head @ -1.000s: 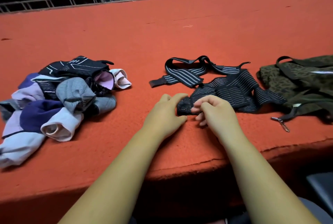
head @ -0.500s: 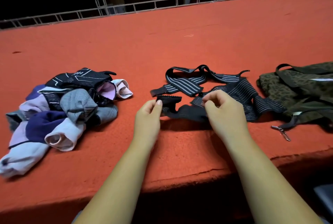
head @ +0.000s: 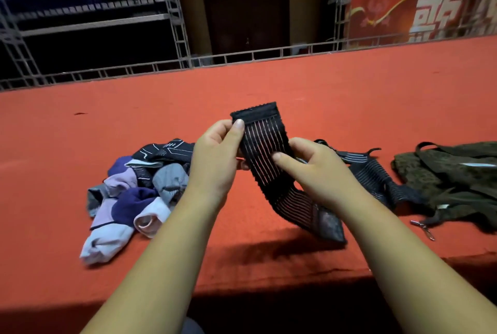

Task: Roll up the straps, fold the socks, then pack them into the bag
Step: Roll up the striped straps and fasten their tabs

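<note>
Head view: your left hand (head: pixel 215 156) pinches the top end of 1 black striped strap (head: pixel 262 145), thumb on its face. Your right hand (head: pixel 320 172) pinches it lower down, so both grips are closed on that strap. It's lifted off the counter (head: pixel 349 97), tail trailing down toward the other straps (head: pixel 373 175). Start the roll at the top end: tight first turn, edges lined up, right hand feeding tail. Socks (head: pixel 134 193) heaped left, unfolded. Bag (head: pixel 457 169) far right; looks like nothing is packed yet.
</note>
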Motion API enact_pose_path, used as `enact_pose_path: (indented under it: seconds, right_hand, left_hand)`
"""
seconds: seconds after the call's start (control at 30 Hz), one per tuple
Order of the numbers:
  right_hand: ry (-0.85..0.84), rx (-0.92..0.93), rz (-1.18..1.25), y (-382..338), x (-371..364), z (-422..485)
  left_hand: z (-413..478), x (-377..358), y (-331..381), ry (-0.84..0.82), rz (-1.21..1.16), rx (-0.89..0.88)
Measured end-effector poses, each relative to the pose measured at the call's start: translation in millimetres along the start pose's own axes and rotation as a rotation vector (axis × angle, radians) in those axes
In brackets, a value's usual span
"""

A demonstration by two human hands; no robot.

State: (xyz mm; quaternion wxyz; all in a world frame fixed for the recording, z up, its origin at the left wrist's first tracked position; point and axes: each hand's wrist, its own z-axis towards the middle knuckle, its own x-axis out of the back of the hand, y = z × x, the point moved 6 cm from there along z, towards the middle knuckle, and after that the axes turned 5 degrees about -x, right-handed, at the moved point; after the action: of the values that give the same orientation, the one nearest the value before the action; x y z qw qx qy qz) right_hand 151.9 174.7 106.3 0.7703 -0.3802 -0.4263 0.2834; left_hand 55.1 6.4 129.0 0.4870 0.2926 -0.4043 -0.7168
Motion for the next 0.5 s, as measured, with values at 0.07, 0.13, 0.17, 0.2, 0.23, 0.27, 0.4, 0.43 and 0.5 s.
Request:
enact_pose_path:
  seconds: [0.07, 0.13, 0.17, 0.2, 0.23, 0.27, 0.4, 0.43, 0.5]
  right_hand:
    - [-0.06, -0.003, 0.082, -19, 1, -1]
    - [-0.141, -0.019, 0.189, -39, 0, -5]
    - [-0.178, -0.029, 0.235, -48, -2, -7]
    - [-0.207, -0.04, 0.271, -56, -4, -9]
    - [-0.228, -0.056, 0.305, -63, -6, -11]
    - [-0.242, -0.076, 0.343, -67, -8, -12]
    - [-0.302, -0.143, 0.434, -66, -22, -23]
    - [-0.313, -0.162, 0.436, -59, -27, -25]
    - [-0.326, -0.222, 0.441, -37, -39, -29]
  left_hand:
    - [5, 10, 21, 0.002, 0.006, -0.024]
    - [8, 18, 40, 0.015, 0.025, -0.042]
    - [9, 22, 49, 0.019, 0.027, -0.044]
    - [11, 25, 56, 0.016, 0.024, -0.052]
    - [13, 27, 63, 0.009, 0.02, -0.065]
    - [14, 29, 69, 0.005, 0.017, -0.077]
    - [9, 35, 70, -0.005, -0.005, -0.061]
    - [5, 36, 64, -0.01, -0.006, -0.048]
    - [-3, 36, 42, -0.014, 0.005, -0.012]
